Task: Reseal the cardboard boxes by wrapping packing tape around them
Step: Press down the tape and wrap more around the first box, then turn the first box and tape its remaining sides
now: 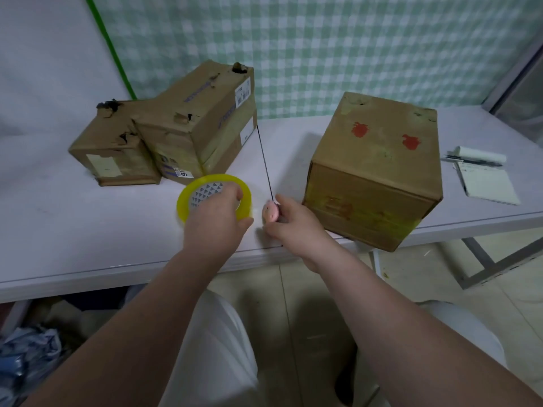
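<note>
My left hand (216, 214) grips a yellow roll of packing tape (205, 189) just above the white table (88, 224), near its front edge. My right hand (293, 221) holds a small pink object (270, 212), perhaps a little cutter, right beside the roll. To the right stands a tall cardboard box (376, 171) with red marks on top and yellowish tape low on its front; its corner overhangs the table edge. At the back left a torn cardboard box (202, 121) leans on a flatter torn box (114, 145).
A notepad (484, 180) with a pen (473, 161) lies at the table's right end. A dark seam (264, 160) runs across the tabletop between the boxes. Behind is a green checked curtain (352, 45). Crumpled bags (26, 356) lie under the table at left.
</note>
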The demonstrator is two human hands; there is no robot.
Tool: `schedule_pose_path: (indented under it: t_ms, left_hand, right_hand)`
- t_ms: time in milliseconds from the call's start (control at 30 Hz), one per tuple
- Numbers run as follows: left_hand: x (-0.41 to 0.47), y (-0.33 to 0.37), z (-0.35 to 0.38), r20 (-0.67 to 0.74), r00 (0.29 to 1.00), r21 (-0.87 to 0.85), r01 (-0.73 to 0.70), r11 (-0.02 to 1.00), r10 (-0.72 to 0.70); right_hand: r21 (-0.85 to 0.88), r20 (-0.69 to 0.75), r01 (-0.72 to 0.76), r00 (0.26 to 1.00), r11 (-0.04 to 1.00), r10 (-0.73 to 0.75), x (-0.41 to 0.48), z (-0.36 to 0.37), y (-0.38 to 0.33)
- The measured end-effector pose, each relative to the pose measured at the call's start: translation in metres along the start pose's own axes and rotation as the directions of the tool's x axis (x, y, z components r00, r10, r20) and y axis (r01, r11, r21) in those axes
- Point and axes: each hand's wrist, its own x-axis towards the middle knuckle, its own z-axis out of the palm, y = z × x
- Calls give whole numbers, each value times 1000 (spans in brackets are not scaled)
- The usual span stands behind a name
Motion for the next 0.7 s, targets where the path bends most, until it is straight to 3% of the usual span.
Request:
schedule_pose_path:
  t_ms: [100, 200, 300, 400, 467, 500, 600, 700]
  left_hand:
    - [3, 2, -1, -83, 996, -42, -47, 998, 43]
    - [7, 11, -2, -175, 977, -48, -130, 990, 120]
    - [8, 35, -7, -198, 961, -126, -218, 968, 191]
    - [10, 62, -11, -212, 937, -161, -315, 935, 279]
    - [15, 79, -11, -196, 912, -140, -389, 910, 360]
    - [19, 86, -11, -177, 898, -123, -427, 896, 404]
    - [30, 108, -10, -87, 860, -83, -508, 857, 502]
    - [41, 126, -7, 40, 828, -59, -557, 829, 559]
  right_hand:
    - [-45, 42, 37, 998, 998, -35, -9, -6, -6]
    - [-179, -92, 129, 985, 975, -147, -23, -22, -18]
    - [-233, -246, 263, 916, 936, -318, -41, -46, -28]
    - [-467, -423, 337, 727, 818, -541, -56, -75, -32]
    - [-600, -512, 265, 598, 755, -617, -59, -97, -26]
    - [-626, -537, 223, 571, 747, -621, -58, -109, -22]
    - [-619, -558, 159, 599, 769, -574, -54, -138, -7]
    - [-602, -507, 134, 697, 787, -506, -46, -151, 11]
